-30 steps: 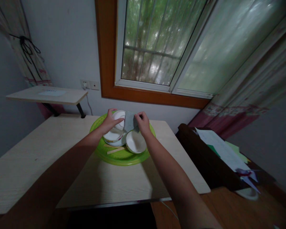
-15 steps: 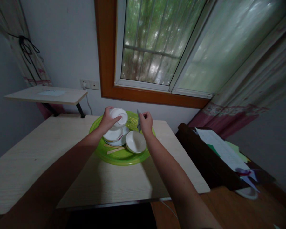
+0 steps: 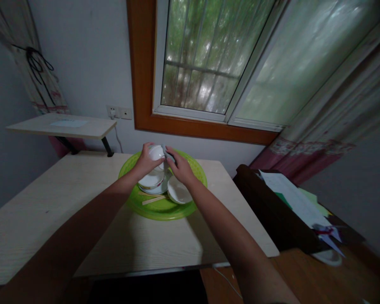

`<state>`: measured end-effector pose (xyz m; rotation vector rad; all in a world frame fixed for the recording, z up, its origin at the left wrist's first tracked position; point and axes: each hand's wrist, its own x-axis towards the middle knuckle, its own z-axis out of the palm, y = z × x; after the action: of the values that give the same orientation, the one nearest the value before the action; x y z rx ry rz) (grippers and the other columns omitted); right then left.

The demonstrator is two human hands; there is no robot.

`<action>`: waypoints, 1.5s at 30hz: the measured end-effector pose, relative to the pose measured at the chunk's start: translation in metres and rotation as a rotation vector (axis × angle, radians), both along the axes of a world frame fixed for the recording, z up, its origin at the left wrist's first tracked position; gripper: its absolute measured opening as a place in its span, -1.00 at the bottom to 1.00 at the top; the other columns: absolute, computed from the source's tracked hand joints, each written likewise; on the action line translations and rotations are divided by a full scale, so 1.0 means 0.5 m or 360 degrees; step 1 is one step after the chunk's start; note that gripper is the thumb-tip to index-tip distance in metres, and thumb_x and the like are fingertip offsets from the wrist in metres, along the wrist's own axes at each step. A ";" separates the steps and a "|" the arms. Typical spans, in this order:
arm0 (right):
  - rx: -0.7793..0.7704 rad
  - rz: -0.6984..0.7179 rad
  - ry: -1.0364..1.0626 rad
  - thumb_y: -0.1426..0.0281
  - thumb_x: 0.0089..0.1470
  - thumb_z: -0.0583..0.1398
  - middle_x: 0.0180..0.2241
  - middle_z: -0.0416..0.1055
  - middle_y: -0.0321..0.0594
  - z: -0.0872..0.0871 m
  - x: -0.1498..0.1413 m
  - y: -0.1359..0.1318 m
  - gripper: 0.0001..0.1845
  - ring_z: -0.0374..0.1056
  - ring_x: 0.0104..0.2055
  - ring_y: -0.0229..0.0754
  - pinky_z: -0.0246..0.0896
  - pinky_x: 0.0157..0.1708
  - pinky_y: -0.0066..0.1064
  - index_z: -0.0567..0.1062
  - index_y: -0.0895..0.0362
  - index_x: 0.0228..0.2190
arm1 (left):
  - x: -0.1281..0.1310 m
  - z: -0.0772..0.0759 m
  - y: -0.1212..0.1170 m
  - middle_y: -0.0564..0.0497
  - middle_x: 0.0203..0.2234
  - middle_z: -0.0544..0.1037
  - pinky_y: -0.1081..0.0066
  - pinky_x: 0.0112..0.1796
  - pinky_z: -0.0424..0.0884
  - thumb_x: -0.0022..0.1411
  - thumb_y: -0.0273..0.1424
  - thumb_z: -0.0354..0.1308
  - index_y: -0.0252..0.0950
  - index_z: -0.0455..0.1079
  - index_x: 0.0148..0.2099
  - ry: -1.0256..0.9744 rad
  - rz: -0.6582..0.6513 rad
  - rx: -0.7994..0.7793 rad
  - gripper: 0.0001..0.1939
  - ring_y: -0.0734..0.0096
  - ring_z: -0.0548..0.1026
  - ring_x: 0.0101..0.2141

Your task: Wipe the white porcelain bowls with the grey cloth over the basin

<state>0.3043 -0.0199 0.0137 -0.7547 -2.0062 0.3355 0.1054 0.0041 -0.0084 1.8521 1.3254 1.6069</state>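
My left hand grips a white bowl, tilted on its side above the tray. A grey cloth is in my right hand, pressed against the right side of that bowl. Below them lies a round green tray. On it, a second white bowl with a coloured band sits on a white plate. Another white bowl stands to the right, partly covered by my right hand and wrist. A pair of wooden chopsticks lies at the front of the tray.
The tray rests on a pale wooden table. A small raised shelf stands at the back left. To the right, a dark brown piece of furniture carries papers. A window is behind the table.
My right hand has moved left with the grey cloth, from beside the held bowl to contact with it. The held bowl has turned, so its base now points more to the right.
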 end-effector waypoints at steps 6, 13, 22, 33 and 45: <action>0.0251 0.0143 -0.0363 0.18 0.44 0.00 0.39 0.20 -0.13 0.017 -0.021 -0.023 -0.49 -0.01 0.49 -0.08 -0.12 0.48 -0.03 0.37 0.05 0.29 | 0.002 -0.003 -0.006 -0.07 -0.06 0.41 0.28 -0.11 0.44 -0.09 -0.47 0.37 -0.24 0.01 0.31 0.0017 -0.0231 0.0017 -0.05 0.32 0.48 -0.17; -0.0066 -0.0240 -0.0062 -0.03 0.42 -0.12 0.32 0.30 0.08 -0.012 0.000 0.026 -0.26 0.21 0.38 0.01 0.06 0.41 -0.03 0.33 0.21 0.31 | 0.016 0.014 -0.022 -0.13 0.06 0.32 0.21 0.04 0.40 -0.08 -0.34 0.46 -0.23 0.06 0.28 0.0073 -0.0034 0.0141 -0.07 0.21 0.43 0.01; -0.0016 -0.0201 -0.0007 -0.05 0.42 -0.14 0.35 0.26 -0.03 -0.020 0.012 0.025 -0.28 0.17 0.41 -0.03 0.03 0.42 -0.02 0.29 0.10 0.35 | 0.013 0.016 -0.029 -0.13 0.06 0.35 0.21 0.04 0.41 -0.05 -0.36 0.43 -0.21 0.06 0.27 0.0096 -0.0130 0.0113 -0.10 0.23 0.45 -0.01; 0.0395 0.0044 -0.0299 0.22 0.45 -0.05 0.40 0.19 -0.12 0.023 -0.016 -0.020 -0.45 -0.02 0.49 -0.07 -0.18 0.49 0.02 0.27 0.03 0.36 | 0.015 0.010 -0.027 -0.16 0.09 0.35 0.20 0.03 0.43 -0.10 -0.46 0.42 -0.20 0.04 0.24 0.0053 -0.0261 0.0225 -0.09 0.23 0.46 0.00; -0.0416 -0.0099 0.0313 -0.13 0.20 0.19 0.35 0.26 -0.03 -0.039 0.008 0.048 -0.08 0.24 0.36 0.01 0.09 0.37 0.01 0.15 0.05 0.40 | 0.005 0.028 -0.029 -0.05 -0.08 0.35 0.27 -0.07 0.43 -0.02 -0.36 0.40 -0.18 -0.02 0.28 -0.0120 -0.0055 0.0127 -0.09 0.29 0.45 -0.11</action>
<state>0.3083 0.0043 -0.0058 -0.9075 -1.7695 0.6196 0.1081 -0.0104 0.0056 1.8307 1.2074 1.7172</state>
